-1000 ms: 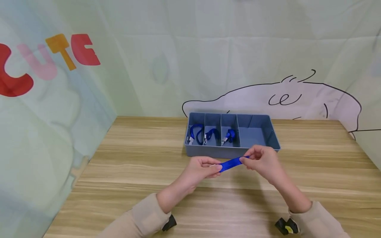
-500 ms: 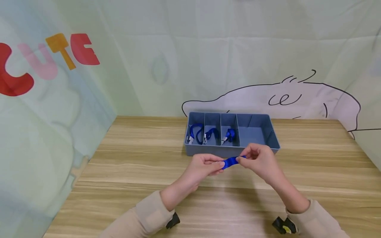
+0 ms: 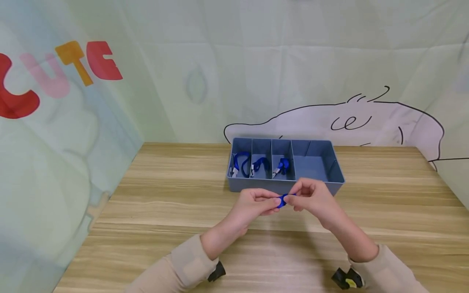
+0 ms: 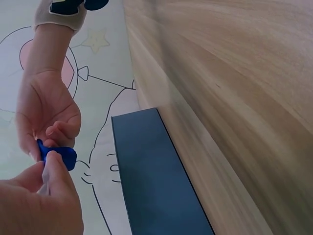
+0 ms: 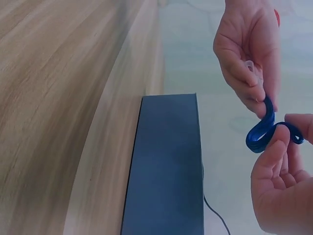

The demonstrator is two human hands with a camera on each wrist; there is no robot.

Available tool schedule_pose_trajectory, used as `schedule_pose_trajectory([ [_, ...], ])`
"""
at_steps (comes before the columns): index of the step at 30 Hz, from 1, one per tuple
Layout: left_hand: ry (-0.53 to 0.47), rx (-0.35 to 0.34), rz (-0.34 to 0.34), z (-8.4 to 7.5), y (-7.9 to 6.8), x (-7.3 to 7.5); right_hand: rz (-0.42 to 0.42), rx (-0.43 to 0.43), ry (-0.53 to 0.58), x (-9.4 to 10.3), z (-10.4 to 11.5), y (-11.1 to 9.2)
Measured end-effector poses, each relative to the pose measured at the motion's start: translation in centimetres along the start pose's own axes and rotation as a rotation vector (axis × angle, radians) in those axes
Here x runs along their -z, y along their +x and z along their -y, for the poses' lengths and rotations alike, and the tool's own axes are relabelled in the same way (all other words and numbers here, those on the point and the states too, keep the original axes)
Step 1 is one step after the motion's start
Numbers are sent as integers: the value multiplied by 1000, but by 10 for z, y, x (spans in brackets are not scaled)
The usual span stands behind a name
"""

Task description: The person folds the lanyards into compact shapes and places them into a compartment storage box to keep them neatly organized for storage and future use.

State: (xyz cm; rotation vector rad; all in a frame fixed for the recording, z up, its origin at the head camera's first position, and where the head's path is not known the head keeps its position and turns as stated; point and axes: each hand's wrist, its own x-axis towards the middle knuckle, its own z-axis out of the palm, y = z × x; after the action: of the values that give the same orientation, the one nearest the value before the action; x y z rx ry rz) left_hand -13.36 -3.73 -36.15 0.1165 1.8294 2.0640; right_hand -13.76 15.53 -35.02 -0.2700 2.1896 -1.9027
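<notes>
Both hands hold a folded blue lanyard (image 3: 281,201) in front of a grey-blue divided box. The left hand (image 3: 253,204) pinches one end between thumb and fingers; in the right wrist view a whitish clip (image 5: 250,66) shows within that hand. Opposite it, the right hand (image 3: 313,200) pinches the other end. Seen from the right wrist, the strap (image 5: 257,139) bends in an S between the two hands. The left wrist view shows only a short piece of the blue strap (image 4: 68,157) at the fingertips.
Behind the hands stands the box (image 3: 256,186) on a wood-grain table (image 3: 176,203). Its three narrow left compartments each hold a blue lanyard (image 3: 284,164) with a whitish or metal clip. A wider compartment (image 3: 311,162) lies at the right. Printed cloth (image 3: 168,93) hangs behind the table.
The hands have come closer together, the right one moving left and the left one slightly right. The strap stretched between them has gone from nearly straight to folded.
</notes>
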Motion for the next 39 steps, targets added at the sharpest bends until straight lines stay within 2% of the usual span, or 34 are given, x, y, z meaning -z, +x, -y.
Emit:
schedule_pose_trajectory([
  [8, -12, -31, 19, 2, -2, -1, 68, 9, 14, -1, -4, -1],
  [13, -8, -36, 18, 1, -1, 0, 73, 77, 13, 0, -6, -2],
  [18, -35, -35, 42, 0, -1, 0, 58, 64, 27, 1, -6, -4],
  [21, -49, -41, 59, -1, -2, 0, 11, 80, -50, -2, -5, -4],
  [26, -61, -39, 48, -2, -2, 1, -81, 168, -230, -7, -8, -1],
  [31, -34, -11, 26, -2, -1, 2, -102, 228, -331, -8, -11, 1],
  [34, 3, -23, 44, -1, -1, 4, -52, 175, -307, -5, -12, 3],
  [39, 137, -99, 99, -2, -2, 10, 103, -23, -99, 3, -10, 5],
])
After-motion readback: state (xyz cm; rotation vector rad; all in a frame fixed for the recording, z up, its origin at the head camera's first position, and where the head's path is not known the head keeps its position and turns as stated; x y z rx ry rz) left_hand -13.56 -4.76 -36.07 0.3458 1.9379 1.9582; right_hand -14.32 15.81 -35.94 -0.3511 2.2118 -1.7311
